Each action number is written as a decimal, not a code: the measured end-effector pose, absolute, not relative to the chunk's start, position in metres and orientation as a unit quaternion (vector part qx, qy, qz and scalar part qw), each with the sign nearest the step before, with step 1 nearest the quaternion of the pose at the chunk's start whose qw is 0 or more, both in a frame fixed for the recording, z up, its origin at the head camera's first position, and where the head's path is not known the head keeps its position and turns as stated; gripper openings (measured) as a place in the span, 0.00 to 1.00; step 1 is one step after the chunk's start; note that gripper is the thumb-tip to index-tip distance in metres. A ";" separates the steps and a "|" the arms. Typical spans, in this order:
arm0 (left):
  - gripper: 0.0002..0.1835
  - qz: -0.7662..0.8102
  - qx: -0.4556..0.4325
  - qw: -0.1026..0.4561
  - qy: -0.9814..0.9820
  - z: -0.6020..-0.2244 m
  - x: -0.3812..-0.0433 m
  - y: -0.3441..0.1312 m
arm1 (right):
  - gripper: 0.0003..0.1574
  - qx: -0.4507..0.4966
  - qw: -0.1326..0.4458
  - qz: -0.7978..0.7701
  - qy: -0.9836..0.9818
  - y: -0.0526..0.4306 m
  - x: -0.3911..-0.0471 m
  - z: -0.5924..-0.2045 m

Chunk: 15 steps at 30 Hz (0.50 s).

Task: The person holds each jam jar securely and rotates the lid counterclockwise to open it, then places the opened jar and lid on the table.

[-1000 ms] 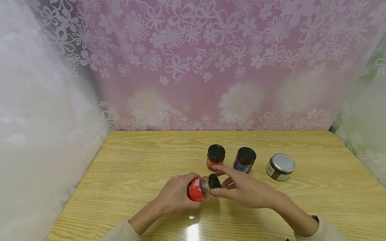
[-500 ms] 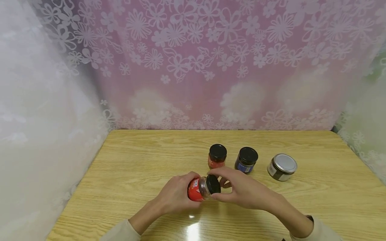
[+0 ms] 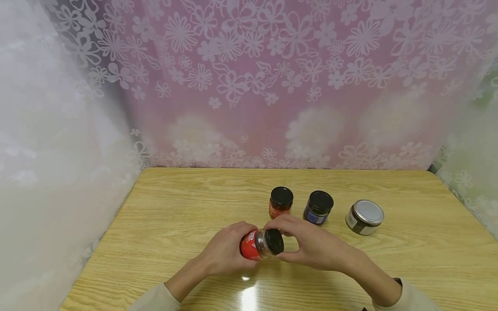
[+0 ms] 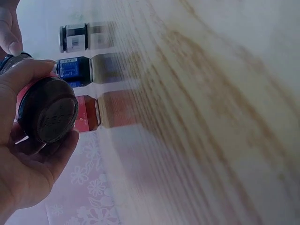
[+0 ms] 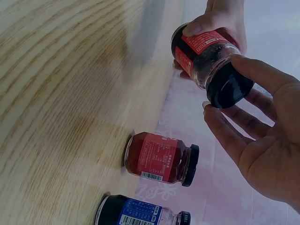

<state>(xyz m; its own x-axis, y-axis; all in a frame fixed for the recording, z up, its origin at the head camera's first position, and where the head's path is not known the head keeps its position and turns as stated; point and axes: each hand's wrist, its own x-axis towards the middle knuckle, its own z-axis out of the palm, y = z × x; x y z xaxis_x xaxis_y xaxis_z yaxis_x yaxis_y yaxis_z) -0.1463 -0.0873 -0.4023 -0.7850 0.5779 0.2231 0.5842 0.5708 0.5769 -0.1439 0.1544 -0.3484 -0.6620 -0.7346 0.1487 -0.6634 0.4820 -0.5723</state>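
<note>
Clear glass jar with a red label [image 3: 250,245] is held tilted off the worktop [image 3: 175,207], its round black lid [image 3: 274,242] towards three o'clock. The person's left hand [image 3: 225,250] has its fingers wrapped round the body; the right hand [image 3: 320,248] pinches the lid's rim between fingers and thumb. Too light a pinch would probably slip on the smooth lid; a slack left grip could let the body spin or drop. Right knuckles might also knock the black-lidded amber-red glass jar [image 3: 281,203] at one o'clock. Only the left wrist view shows the held jar's embossed dark base [image 4: 56,117]; the right wrist view omits the squat dark silver-lidded jar [image 3: 364,217], near half past two from overhead.
</note>
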 end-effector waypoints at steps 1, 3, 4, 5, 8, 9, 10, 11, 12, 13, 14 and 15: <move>0.27 -0.326 -0.329 0.007 -0.886 -0.402 -0.146 -0.087 | 0.30 -0.408 0.056 -0.305 0.859 0.154 -0.144 -0.349; 0.27 -0.325 -0.330 0.007 -0.886 -0.402 -0.146 -0.087 | 0.30 -0.408 0.055 -0.304 0.859 0.155 -0.144 -0.349; 0.27 -0.327 -0.329 0.006 -0.886 -0.402 -0.146 -0.087 | 0.30 -0.409 0.054 -0.305 0.858 0.155 -0.144 -0.349; 0.27 -0.328 -0.328 0.005 -0.886 -0.402 -0.146 -0.087 | 0.30 -0.409 0.054 -0.306 0.858 0.155 -0.144 -0.349; 0.27 -0.321 -0.314 0.004 -0.894 -0.403 -0.146 -0.089 | 0.31 -0.401 0.051 -0.302 0.864 0.157 -0.143 -0.347; 0.27 -0.318 -0.306 0.004 -0.897 -0.403 -0.146 -0.090 | 0.32 -0.395 0.048 -0.297 0.868 0.158 -0.143 -0.346; 0.27 -0.316 -0.296 0.004 -0.901 -0.404 -0.146 -0.091 | 0.33 -0.386 0.044 -0.294 0.873 0.159 -0.143 -0.346; 0.27 -0.315 -0.285 0.003 -0.905 -0.404 -0.146 -0.092 | 0.33 -0.379 0.037 -0.290 0.878 0.160 -0.143 -0.346; 0.28 -0.313 -0.275 0.003 -0.909 -0.405 -0.146 -0.093 | 0.34 -0.370 0.032 -0.290 0.882 0.161 -0.143 -0.346; 0.28 -0.313 -0.266 0.003 -0.912 -0.405 -0.146 -0.094 | 0.35 -0.358 0.027 -0.291 0.887 0.161 -0.143 -0.346; 0.29 -0.315 -0.258 0.002 -0.914 -0.405 -0.147 -0.096 | 0.35 -0.349 0.021 -0.295 0.889 0.162 -0.144 -0.346; 0.29 -0.318 -0.250 0.002 -0.914 -0.405 -0.148 -0.097 | 0.35 -0.342 0.015 -0.303 0.890 0.162 -0.144 -0.347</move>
<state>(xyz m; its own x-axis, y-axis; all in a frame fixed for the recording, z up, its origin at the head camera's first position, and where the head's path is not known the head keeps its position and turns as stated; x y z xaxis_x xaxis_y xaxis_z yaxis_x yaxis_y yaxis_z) -0.1480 -0.0973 -0.4050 -0.8746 0.4563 0.1637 0.4595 0.6725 0.5802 -0.1445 0.1622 -0.3466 -0.7660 -0.6172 0.1799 -0.5988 0.5832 -0.5489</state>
